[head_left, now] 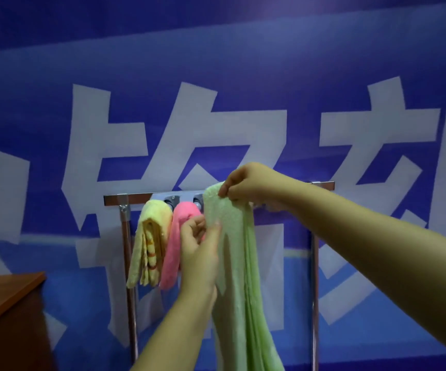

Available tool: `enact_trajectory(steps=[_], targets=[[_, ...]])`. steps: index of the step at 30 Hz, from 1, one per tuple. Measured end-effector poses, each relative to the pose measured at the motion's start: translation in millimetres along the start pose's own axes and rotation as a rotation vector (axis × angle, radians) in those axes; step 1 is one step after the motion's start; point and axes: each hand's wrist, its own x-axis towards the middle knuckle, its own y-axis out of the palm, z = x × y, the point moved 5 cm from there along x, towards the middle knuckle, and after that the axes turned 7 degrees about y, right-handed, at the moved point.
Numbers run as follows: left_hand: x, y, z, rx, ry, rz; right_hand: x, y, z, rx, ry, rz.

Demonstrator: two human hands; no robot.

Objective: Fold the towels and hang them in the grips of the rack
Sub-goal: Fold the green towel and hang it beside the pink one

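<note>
**Green towel at the rack, not yet seated**

The right hand (239, 187) pinches the top fold of the long pale-green terry towel (236, 263) between thumb and fingertips, holding it level with the horizontal metal bar of the rack (136, 198). The left hand (199, 250) has its thumb and fingers closed lightly on the towel's left edge a little lower down. The rest of the green towel hangs in loose lengthwise folds to the bottom of the view. Two towels already hang from the rack: a folded yellow towel with orange stripes (150, 242) and a folded pink towel (177, 242) just beside it.

Risks, as I judge them: the fold is bulky and held only by a fingertip pinch, so it may slip or splay before it is pushed into a holder. A grey round holder (197, 201) shows between the pink and green towels, half covered by the cloth, so aiming will be partly blind. The left hand touches or nearly touches the pink towel; a sideways tug could drag that one loose. The long hanging weight may pull a shallowly seated fold back out.

Room: tight on the left, where the pink towel crowds the hand. To the right the bar is hidden by the right forearm as far as the right post (315, 263). Below is open air. A brown wooden surface (5, 295) sits well apart at the lower left.
</note>
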Motion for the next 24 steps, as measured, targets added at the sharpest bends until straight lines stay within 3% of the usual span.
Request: enact_trajectory(steps=[5,14,17,21,24], targets=[[11,27,21,0.317,0.046,0.161,34,-15,9,-0.033,0.015,-0.085],[78,61,29,0.719,0.243,0.064,86,-16,26,0.01,-0.019,-0.13],[82,58,25,0.939,0.229,-0.007,95,-12,33,0.019,-0.048,-0.096],[79,47,20,1.018,0.404,-0.04,100,-15,38,0.015,-0.075,-0.08],[84,42,13,0.95,0.448,-0.044,105,-17,33,0.038,-0.071,-0.089]])
